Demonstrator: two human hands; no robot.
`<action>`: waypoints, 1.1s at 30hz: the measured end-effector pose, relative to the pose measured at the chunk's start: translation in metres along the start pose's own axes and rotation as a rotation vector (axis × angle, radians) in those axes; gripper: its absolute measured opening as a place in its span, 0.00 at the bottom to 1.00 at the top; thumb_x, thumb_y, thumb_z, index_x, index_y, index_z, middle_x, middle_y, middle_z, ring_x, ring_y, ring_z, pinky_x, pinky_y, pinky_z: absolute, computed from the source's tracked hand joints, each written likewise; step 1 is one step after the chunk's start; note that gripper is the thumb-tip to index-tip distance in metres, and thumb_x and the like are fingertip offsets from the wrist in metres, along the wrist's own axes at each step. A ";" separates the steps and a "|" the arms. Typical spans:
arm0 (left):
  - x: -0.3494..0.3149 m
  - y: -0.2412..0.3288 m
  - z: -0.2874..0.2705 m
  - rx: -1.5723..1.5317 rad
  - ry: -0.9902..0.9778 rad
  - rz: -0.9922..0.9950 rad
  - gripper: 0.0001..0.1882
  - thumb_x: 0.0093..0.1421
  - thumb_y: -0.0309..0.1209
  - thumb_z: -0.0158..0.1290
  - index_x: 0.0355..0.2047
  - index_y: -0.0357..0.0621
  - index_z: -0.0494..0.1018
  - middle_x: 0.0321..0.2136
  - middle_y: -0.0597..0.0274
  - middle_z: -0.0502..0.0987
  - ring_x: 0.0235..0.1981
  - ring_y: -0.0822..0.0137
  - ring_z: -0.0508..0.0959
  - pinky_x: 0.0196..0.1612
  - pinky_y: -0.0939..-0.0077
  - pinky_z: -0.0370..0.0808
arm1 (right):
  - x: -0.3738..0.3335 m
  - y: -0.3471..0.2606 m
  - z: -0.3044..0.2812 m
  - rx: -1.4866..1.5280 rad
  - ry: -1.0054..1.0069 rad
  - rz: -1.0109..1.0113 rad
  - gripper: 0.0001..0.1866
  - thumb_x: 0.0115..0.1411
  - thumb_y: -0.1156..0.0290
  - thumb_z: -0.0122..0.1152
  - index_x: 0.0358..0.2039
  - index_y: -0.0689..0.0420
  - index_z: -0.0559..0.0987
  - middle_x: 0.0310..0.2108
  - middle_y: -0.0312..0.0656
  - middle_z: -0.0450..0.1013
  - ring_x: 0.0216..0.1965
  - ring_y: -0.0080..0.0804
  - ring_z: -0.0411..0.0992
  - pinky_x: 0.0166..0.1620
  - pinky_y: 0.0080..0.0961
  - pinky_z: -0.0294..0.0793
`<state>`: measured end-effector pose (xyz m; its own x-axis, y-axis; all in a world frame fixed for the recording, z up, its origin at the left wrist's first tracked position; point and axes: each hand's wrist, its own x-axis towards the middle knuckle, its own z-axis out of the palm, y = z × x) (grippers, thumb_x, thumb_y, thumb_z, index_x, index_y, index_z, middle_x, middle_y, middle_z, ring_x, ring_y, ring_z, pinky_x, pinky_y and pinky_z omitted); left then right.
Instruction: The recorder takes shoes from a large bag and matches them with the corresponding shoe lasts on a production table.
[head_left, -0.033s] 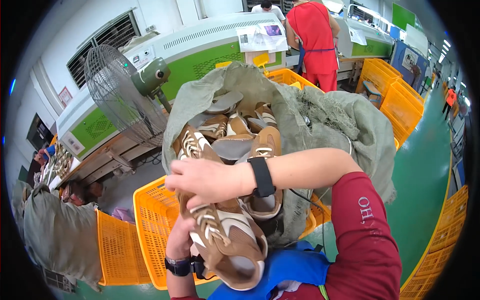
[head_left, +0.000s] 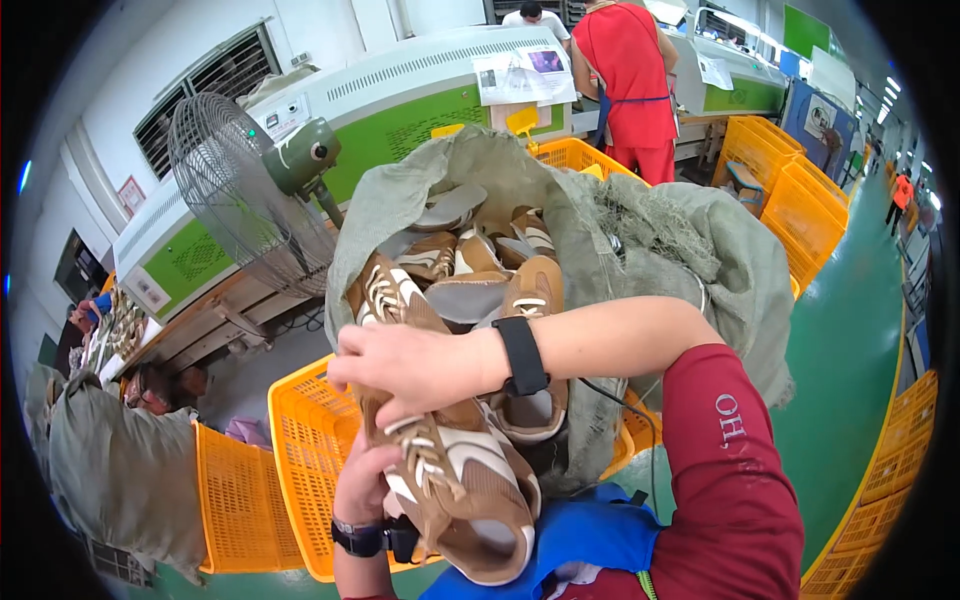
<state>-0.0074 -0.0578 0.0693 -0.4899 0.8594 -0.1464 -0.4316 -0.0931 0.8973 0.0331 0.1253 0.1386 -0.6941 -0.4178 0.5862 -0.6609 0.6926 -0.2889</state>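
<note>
A brown sneaker point(head_left: 475, 465) with white stripes and laces is held low in front of me, its heel toward me. Part of a second sneaker point(head_left: 518, 468) shows along its right side, pressed against it. My right hand point(head_left: 405, 368) reaches across from the right and is closed over the toe end, which it hides. On the left flank, my left hand point(head_left: 362, 482) is closed round the sneaker with the thumb near the laces. Several similar sneakers point(head_left: 535, 290) lie in the open grey-green woven sack point(head_left: 385, 200) just beyond.
An orange plastic basket point(head_left: 300, 470) stands at lower left, partly under my hands. A large fan point(head_left: 250, 195) is at left, before a long green and white machine point(head_left: 410, 120). Orange crates point(head_left: 800, 215) are stacked at right. A person in red point(head_left: 630, 90) stands beyond the sack.
The held sneakers and my right hand have shifted very slightly downward. Both hands keep their hold.
</note>
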 end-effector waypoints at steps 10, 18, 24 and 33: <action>0.001 -0.013 0.019 -0.151 0.279 0.115 0.24 0.49 0.24 0.51 0.49 0.35 0.63 0.39 0.56 0.75 0.37 0.66 0.77 0.41 0.73 0.75 | -0.002 0.286 -0.028 -0.516 -0.582 0.902 0.24 0.51 0.49 0.57 0.35 0.59 0.80 0.32 0.44 0.77 0.35 0.35 0.76 0.39 0.33 0.73; 0.014 -0.025 0.002 -0.204 0.234 0.076 0.29 0.49 0.25 0.52 0.52 0.37 0.60 0.42 0.53 0.73 0.40 0.62 0.76 0.44 0.71 0.74 | -0.010 0.296 -0.091 -0.225 -0.057 0.857 0.22 0.57 0.56 0.53 0.44 0.61 0.74 0.43 0.50 0.73 0.42 0.43 0.73 0.44 0.33 0.72; 0.024 -0.040 -0.005 -0.288 0.112 0.086 0.30 0.49 0.30 0.53 0.53 0.37 0.59 0.42 0.52 0.72 0.39 0.63 0.76 0.43 0.71 0.75 | -0.111 0.160 -0.213 0.863 0.721 0.682 0.17 0.63 0.63 0.49 0.49 0.59 0.70 0.45 0.39 0.73 0.44 0.29 0.73 0.47 0.29 0.73; 0.019 -0.031 0.009 -0.096 0.045 0.236 0.25 0.55 0.29 0.48 0.54 0.39 0.59 0.43 0.55 0.71 0.39 0.65 0.76 0.42 0.73 0.75 | -0.154 0.041 -0.213 1.411 0.789 0.495 0.18 0.64 0.60 0.45 0.45 0.61 0.72 0.41 0.46 0.75 0.40 0.34 0.75 0.46 0.32 0.75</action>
<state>0.0035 -0.0336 0.0424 -0.6178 0.7852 0.0420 -0.3702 -0.3376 0.8654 0.1732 0.3429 0.1977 -0.8845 0.3388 0.3208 -0.4630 -0.5517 -0.6937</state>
